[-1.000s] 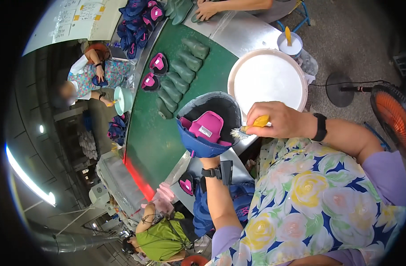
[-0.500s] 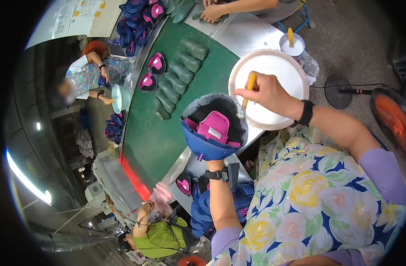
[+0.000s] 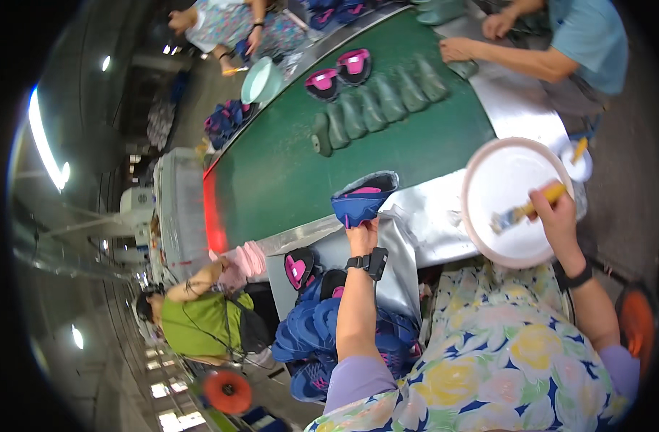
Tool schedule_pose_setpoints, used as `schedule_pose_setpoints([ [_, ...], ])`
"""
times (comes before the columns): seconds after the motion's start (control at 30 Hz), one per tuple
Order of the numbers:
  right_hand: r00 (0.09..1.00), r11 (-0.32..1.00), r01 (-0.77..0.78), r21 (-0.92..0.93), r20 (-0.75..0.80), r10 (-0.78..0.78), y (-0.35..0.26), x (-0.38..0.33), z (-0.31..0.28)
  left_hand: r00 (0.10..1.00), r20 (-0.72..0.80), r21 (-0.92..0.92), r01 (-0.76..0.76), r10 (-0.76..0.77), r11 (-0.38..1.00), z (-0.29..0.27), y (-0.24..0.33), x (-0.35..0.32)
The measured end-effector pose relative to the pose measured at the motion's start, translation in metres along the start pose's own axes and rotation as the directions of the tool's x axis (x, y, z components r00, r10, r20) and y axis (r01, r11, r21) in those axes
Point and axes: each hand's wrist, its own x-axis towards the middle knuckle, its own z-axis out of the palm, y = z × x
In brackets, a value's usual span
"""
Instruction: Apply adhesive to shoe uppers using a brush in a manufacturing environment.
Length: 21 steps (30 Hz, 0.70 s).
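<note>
My left hand [image 3: 363, 236] grips a blue shoe upper [image 3: 355, 209] from below, near the belt's close edge. The upper's dark opening and pink lining face up. Over on the right, my right hand [image 3: 558, 216] is closed round the yellow handle of a paintbrush [image 3: 518, 214]. The brush's bristles point left, inside or just above a large round basin [image 3: 468, 216] that looks white within. Whether the bristles touch the basin's contents I cannot tell. Below my left forearm lies a heap of blue shoe uppers [image 3: 308, 331].
Green shoe lasts [image 3: 373, 109] stand in a row on the green conveyor belt [image 3: 272, 180], beside two pink-lined uppers [image 3: 354, 67]. A small white tub [image 3: 578, 164] with another brush adjoins the basin. Co-workers sit across, at far right and at left. A fan [image 3: 635, 327] stands right.
My right hand has carried the brush from the upper's rim across to the basin. The upper in my left hand has tilted and sits farther from me. The whole view has turned.
</note>
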Motion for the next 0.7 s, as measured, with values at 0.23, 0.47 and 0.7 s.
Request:
schedule_pose_setpoints([
  [0.23,0.993,0.982,-0.103,-0.157,0.035,0.109,0.020,-0.003,0.010,0.999,-0.051,-0.270,-0.001,-0.013,0.963,-0.069,-0.007,0.114],
  [0.47,0.913,0.972,-0.182,-0.147,0.341,0.222,0.012,0.036,0.034,0.914,-0.372,-0.153,-0.234,0.163,0.960,-0.354,0.115,0.189],
  [0.7,0.934,0.957,-0.252,-0.141,0.221,0.279,0.036,0.034,0.029,0.986,-0.167,0.729,0.129,-0.008,0.673,-0.193,0.132,0.015],
])
